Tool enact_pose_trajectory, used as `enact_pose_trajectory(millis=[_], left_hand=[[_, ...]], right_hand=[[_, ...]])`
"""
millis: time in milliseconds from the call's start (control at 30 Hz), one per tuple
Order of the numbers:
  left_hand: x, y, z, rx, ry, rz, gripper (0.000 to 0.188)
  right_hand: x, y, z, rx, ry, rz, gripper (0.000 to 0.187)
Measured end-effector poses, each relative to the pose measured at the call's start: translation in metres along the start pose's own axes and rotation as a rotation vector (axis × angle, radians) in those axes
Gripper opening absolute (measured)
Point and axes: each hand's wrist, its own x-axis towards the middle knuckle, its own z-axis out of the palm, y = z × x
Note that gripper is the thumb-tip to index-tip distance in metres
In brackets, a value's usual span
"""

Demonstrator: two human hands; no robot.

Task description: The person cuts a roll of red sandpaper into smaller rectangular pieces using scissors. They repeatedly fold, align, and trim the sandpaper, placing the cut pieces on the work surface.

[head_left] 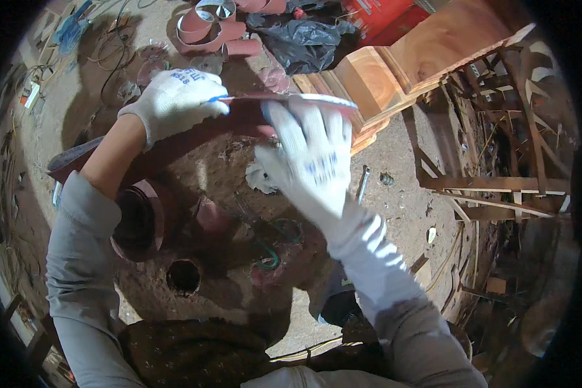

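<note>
A long reddish-brown sandpaper strip (187, 132) stretches from the far left across to the wooden pieces, its pale edge turned up toward me. My left hand (178, 97), in a white knit glove with blue marks, is closed on that edge with thumb and fingers. Farther right, my right hand (310, 149), gloved alike and slightly blurred, has its fingers against the strip just below the upper edge; its thumb is hard to make out. Close beyond the right fingertips lie stacked, stepped wooden pieces (375, 81) with a reddish-brown grain.
Curled sandpaper pieces (207, 32), a black plastic bag (304, 42) and a red box (385, 26) lie at the back. A dark-cored roll (139, 220) stands below my left forearm. Scrap wood (498, 184) crowds the right side. A metal tool (364, 184) lies on the dusty floor.
</note>
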Motion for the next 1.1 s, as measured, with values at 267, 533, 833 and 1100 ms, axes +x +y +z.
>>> enact_pose_trajectory(millis=[267,533,833,1100], left_hand=[[0.002,0.034,-0.025,-0.047,0.003,-0.097,0.027],[-0.023,0.032,-0.023,-0.421,0.272,0.123,0.027],[-0.022,0.017,-0.006,-0.076,0.362,0.088,0.020],[0.001,0.036,0.013,-0.153,0.108,-0.176,0.026]], right_hand=[[0.048,0.052,0.035,0.349,-0.175,-0.271,0.022],[0.063,0.033,0.005,1.371,-0.752,0.161,0.023],[0.048,0.000,0.029,0.506,0.205,-0.418,0.010],[0.020,0.004,0.028,0.245,0.113,-0.540,0.009]])
